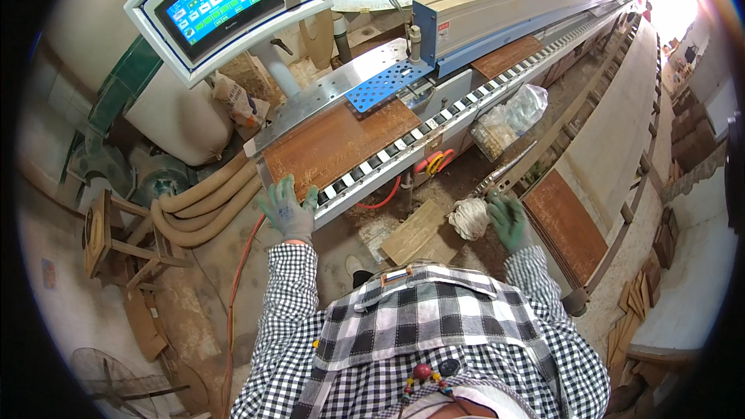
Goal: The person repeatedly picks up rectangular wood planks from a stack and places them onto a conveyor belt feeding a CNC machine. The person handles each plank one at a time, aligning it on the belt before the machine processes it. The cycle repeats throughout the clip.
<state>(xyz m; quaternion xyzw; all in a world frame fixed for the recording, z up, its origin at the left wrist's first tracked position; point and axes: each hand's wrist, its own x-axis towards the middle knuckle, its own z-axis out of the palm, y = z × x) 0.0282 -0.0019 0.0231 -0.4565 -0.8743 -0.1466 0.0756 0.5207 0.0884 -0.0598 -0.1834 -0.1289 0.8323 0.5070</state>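
Observation:
My left hand point(288, 209), in a grey and green work glove, lies at the near end of a brown wood-grain board point(343, 145). Its fingers are spread against the board's end edge. The board rests flat on the edge-banding machine's bed, beside a track of black and white pads point(378, 160), and its far part passes under a blue perforated plate point(387, 86). My right hand point(509, 221), gloved the same way, hangs right of a bundled white cloth point(469, 219). Its fingers are partly bent, and whether they touch the cloth or the rail behind is unclear.
A control panel point(221, 9) with a lit screen and red stop button stands at upper left. Another brown board point(506, 57) lies farther along the machine. Stacked brown boards point(567, 227) rest on the roller conveyor at right. Ribbed hoses point(204, 215) and a wooden stool point(125, 233) stand left.

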